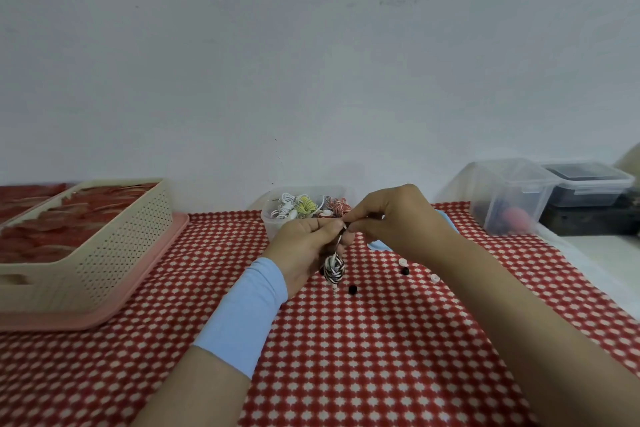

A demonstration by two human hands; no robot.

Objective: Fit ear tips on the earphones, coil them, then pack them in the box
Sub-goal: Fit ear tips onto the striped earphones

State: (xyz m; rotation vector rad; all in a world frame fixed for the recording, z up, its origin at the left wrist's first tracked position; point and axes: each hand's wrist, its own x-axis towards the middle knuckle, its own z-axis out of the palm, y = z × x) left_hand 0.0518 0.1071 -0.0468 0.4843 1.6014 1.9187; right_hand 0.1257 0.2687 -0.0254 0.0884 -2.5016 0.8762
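1. Earphones (333,269) hung coiled, long axis upright, beneath your left hand (301,246), which curled around their cable (338,240).
2. Your right hand (391,218) pinched the cable's top end, against the left fingers.
3. Loose ear tips (352,289) lay just right of the coil.

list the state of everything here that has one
left hand, grips the striped earphones
right hand, fingers pinch the earphones' top end
striped earphones, coiled, hanging from the hands
tub, open, holds coiled earphones
black ear tip, loose on the tablecloth
beige basket, sits on the pink tray
clear box, lid on
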